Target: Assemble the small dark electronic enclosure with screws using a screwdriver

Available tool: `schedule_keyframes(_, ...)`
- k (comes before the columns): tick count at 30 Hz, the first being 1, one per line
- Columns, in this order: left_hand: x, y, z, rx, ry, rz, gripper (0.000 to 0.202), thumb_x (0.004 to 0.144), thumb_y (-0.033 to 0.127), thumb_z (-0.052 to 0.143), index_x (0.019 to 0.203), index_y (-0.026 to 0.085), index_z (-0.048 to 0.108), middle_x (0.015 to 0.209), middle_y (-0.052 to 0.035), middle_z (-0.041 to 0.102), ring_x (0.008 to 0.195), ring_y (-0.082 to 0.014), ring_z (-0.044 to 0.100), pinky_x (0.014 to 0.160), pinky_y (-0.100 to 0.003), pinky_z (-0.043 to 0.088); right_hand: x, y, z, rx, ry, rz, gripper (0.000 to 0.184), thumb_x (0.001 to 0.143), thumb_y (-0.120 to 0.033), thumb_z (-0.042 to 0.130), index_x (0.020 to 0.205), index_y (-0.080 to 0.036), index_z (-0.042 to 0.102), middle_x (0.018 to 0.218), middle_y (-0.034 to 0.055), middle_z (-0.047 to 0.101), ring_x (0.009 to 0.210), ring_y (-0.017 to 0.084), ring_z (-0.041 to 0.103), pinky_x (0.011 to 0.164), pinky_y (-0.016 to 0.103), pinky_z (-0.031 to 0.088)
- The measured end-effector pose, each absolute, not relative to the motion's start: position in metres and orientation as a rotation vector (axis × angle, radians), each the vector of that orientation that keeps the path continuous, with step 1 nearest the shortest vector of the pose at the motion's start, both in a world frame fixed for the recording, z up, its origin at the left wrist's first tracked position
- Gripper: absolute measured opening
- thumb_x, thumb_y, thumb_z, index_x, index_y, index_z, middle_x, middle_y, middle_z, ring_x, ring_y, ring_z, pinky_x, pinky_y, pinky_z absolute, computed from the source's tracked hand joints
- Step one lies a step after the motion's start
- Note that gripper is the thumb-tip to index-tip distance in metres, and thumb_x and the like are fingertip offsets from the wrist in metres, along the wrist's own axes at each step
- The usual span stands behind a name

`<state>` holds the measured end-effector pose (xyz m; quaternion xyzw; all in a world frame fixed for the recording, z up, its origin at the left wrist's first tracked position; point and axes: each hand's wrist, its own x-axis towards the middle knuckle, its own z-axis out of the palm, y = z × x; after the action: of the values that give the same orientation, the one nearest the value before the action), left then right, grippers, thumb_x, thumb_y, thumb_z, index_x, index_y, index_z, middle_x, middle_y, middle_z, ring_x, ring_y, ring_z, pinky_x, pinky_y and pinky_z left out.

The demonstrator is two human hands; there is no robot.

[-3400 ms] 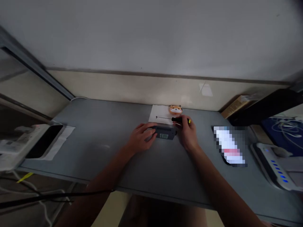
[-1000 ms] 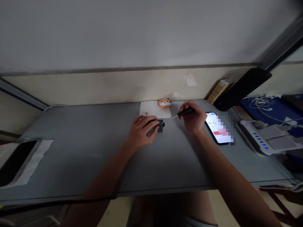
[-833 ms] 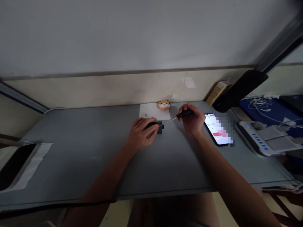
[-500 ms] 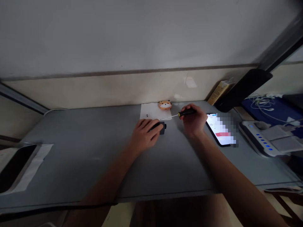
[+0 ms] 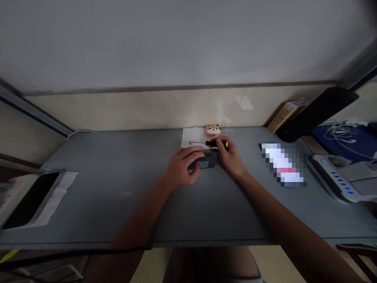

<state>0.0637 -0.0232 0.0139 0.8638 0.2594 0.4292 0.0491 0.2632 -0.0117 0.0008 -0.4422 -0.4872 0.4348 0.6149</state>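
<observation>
My left hand (image 5: 183, 167) grips a small dark grey box (image 5: 209, 162), its fingers over the top and thumb at the near side. The box stands on the desk, showing a pale label and a row of short slots. A screwdriver (image 5: 210, 144) with a black handle and yellow end points left over a white sheet of paper (image 5: 188, 134). Closed around its handle is my right hand (image 5: 231, 157), close to the box's right end. Tiny dark pieces lie on the paper near the screwdriver's tip.
An orange animal-faced item (image 5: 213, 130) sits at the paper's back edge. To the right are a phone (image 5: 279, 163) with a blurred screen, a power strip (image 5: 338, 179) and a black cylinder (image 5: 318, 114). A dark tray-like object (image 5: 32, 200) lies at left on papers.
My right hand has moved left to the box, bringing the screwdriver down over the paper. The box has been turned in my left hand, so its labelled side shows. The view has shifted slightly.
</observation>
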Motion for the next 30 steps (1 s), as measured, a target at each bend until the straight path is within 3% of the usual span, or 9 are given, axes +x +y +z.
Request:
schedule_keyframes(6, 0.046, -0.012, 0.008, 2.124, 0.948, 1.296, 0.016, 0.079, 0.016, 0.056, 0.094, 0.022, 0.054, 0.091, -0.0034, 0.064, 0.083, -0.0177, 0.064, 0.08, -0.031, 0.056, 0.266, -0.012, 0.004, -1.025, -1.14, 1.055, 0.048, 0.079, -0.07, 0.074, 0.089, -0.022, 0.07, 0.092, 0.0039, 0.073, 0.084, 0.017, 0.072, 0.078, 0.036, 0.063)
schedule_keyframes(12, 0.048, -0.002, 0.001, 1.706, 1.004, 1.239, 0.019, 0.081, 0.035, 0.065, 0.094, 0.022, 0.06, 0.097, -0.004, 0.067, 0.093, -0.0193, 0.067, 0.088, -0.032, 0.054, 0.268, -0.013, 0.011, -1.011, -0.94, 1.103, 0.055, 0.066, -0.074, 0.08, 0.084, -0.023, 0.069, 0.091, 0.0013, 0.075, 0.078, 0.016, 0.073, 0.074, 0.033, 0.063)
schedule_keyframes(16, 0.053, 0.002, -0.002, 1.684, 1.079, 1.15, 0.027, 0.08, 0.044, 0.065, 0.095, 0.022, 0.064, 0.099, -0.0046, 0.07, 0.093, -0.0208, 0.067, 0.087, -0.033, 0.053, 0.275, -0.009, 0.014, -1.007, -0.798, 1.098, 0.051, 0.068, -0.071, 0.081, 0.08, -0.023, 0.068, 0.086, 0.0015, 0.076, 0.074, 0.016, 0.072, 0.073, 0.033, 0.063)
schedule_keyframes(22, 0.055, 0.003, -0.004, 1.717, 1.148, 1.028, 0.032, 0.083, 0.047, 0.062, 0.103, 0.022, 0.065, 0.104, -0.0053, 0.072, 0.101, -0.0229, 0.068, 0.092, -0.036, 0.053, 0.288, -0.004, 0.011, -1.023, -0.733, 1.036, 0.052, 0.068, -0.07, 0.08, 0.078, -0.023, 0.062, 0.078, 0.0003, 0.072, 0.068, 0.015, 0.068, 0.071, 0.034, 0.062)
schedule_keyframes(30, 0.053, 0.003, -0.001, 1.788, 1.178, 0.93, 0.032, 0.088, 0.047, 0.06, 0.105, 0.021, 0.067, 0.106, -0.0064, 0.074, 0.098, -0.0229, 0.069, 0.089, -0.035, 0.056, 0.288, -0.004, 0.008, -1.052, -0.742, 1.0, 0.055, 0.068, -0.075, 0.077, 0.077, -0.023, 0.06, 0.076, -0.0011, 0.069, 0.067, 0.014, 0.066, 0.069, 0.031, 0.061)
